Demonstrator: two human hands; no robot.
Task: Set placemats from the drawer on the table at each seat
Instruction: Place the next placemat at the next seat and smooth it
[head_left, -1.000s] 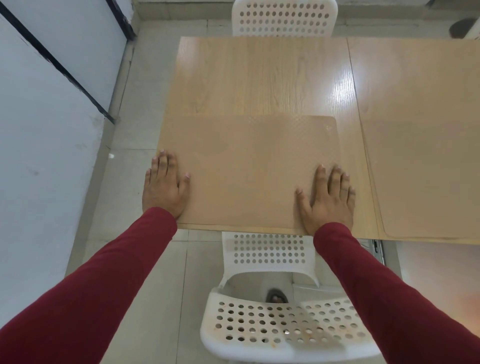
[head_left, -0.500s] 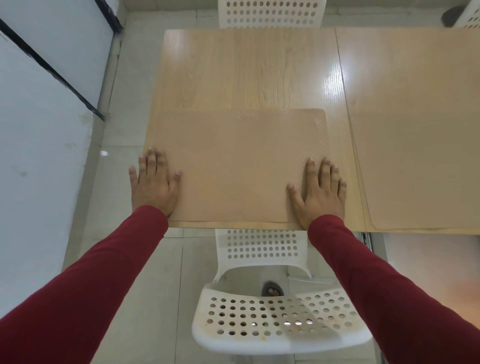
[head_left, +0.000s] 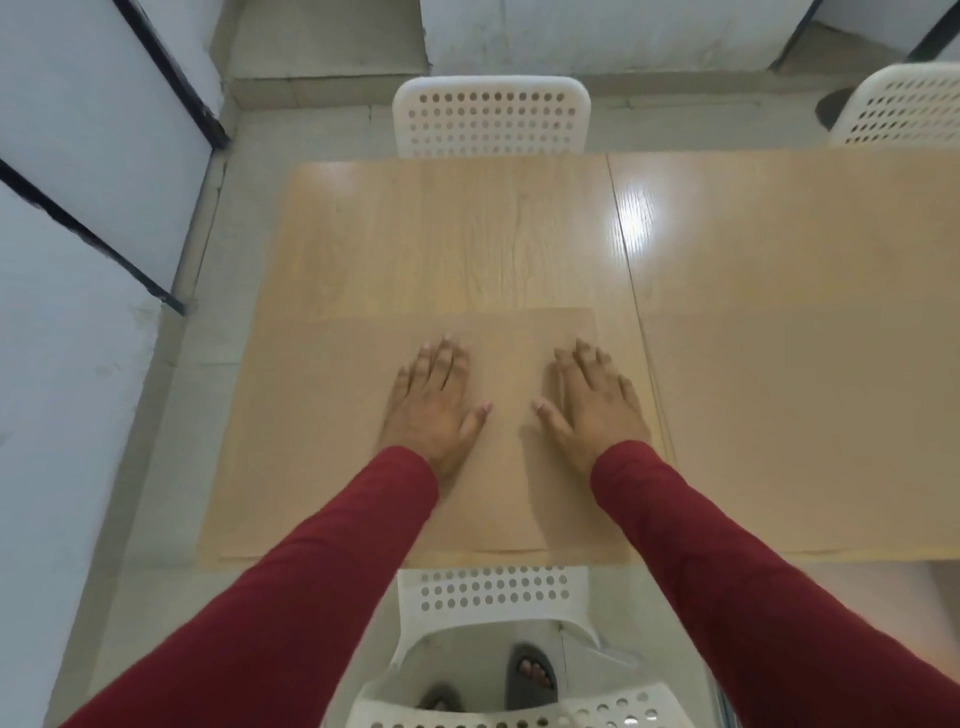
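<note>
A tan placemat (head_left: 322, 431) lies flat on the near left part of the wooden table (head_left: 441, 239), its front edge along the table's front edge. My left hand (head_left: 434, 405) rests palm down on the mat's middle, fingers spread. My right hand (head_left: 589, 405) lies palm down near the mat's right side, fingers apart. Neither hand grips anything. A second tan placemat (head_left: 800, 426) lies flat on the adjoining table to the right.
A white perforated chair (head_left: 491, 597) stands tucked under the near edge, below my arms. Another white chair (head_left: 491, 117) faces me at the far side, and a third (head_left: 904, 106) at the far right. A white wall (head_left: 67, 260) runs along the left. My sandalled feet (head_left: 530, 673) show on the floor.
Both hands have slid inward from the mat's near corners to its middle. The view has tilted up, showing the far chairs.
</note>
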